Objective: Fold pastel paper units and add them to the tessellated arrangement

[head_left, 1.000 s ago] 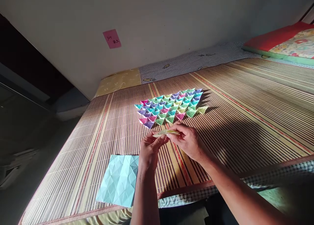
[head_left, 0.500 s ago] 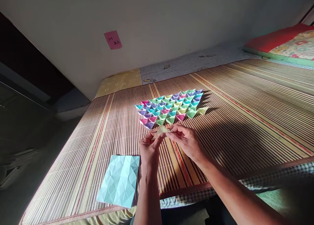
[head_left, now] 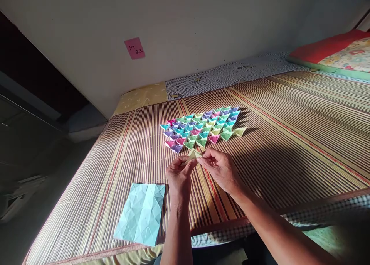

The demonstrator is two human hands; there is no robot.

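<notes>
Between my two hands is a pale yellow folded paper boat [head_left: 194,154], its pointed middle facing up. My left hand [head_left: 179,174] pinches its left side, thumb in front. The fingers of my right hand [head_left: 218,166] are closed on its right side. Just beyond my hands stand rows of small folded paper boats [head_left: 202,129] in purple, green, turquoise, pink and yellow. To the left of my left forearm lies a light blue sheet of creased paper [head_left: 140,214], flat on the mat.
A striped bamboo mat [head_left: 289,114] covers the bed. Against the wall lies a checked cloth [head_left: 214,74], with a yellow cloth [head_left: 141,97] at its left. A red and floral folded quilt [head_left: 332,51] rests at the far right. A pink note [head_left: 134,48] is stuck on the wall.
The pale yellow paper boat has tilted slightly, and its front flap looks more opened out. Both hands keep their grip. The whole view has shifted a little.
</notes>
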